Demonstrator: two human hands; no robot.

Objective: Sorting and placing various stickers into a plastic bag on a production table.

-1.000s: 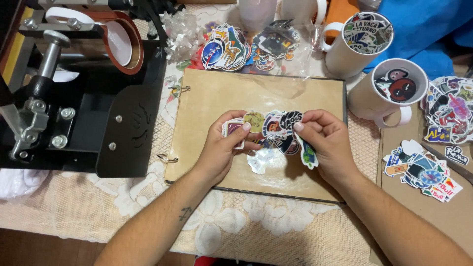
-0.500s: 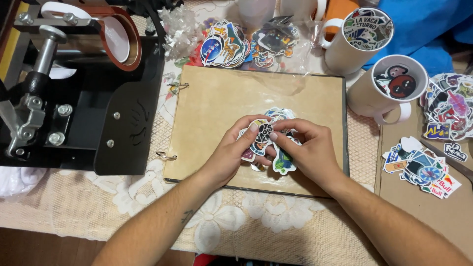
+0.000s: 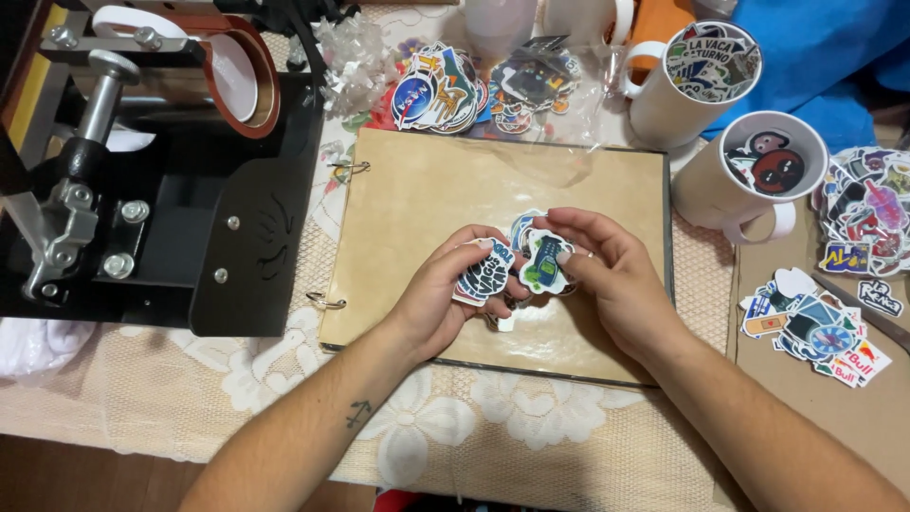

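Note:
My left hand (image 3: 445, 294) and my right hand (image 3: 607, 275) meet over a brown ring-bound board (image 3: 427, 199) in the middle of the table. Together they hold a small fanned stack of die-cut stickers (image 3: 517, 261). The left thumb rests on a dark blue and white sticker (image 3: 483, 277). Right fingertips pinch a green and blue sticker (image 3: 543, 265) with a white border. More stickers sit behind these two, partly hidden by my fingers.
A black mug heat press (image 3: 161, 190) fills the left side. Sticker piles (image 3: 441, 90) lie at the back, two white mugs (image 3: 758, 175) holding stickers stand at the right, and more loose stickers (image 3: 815, 327) lie on brown card. A lace cloth (image 3: 427, 427) covers the table.
My hands drew together from a wider spread, gathering the stickers into a tighter stack. A green and blue sticker now lies on top.

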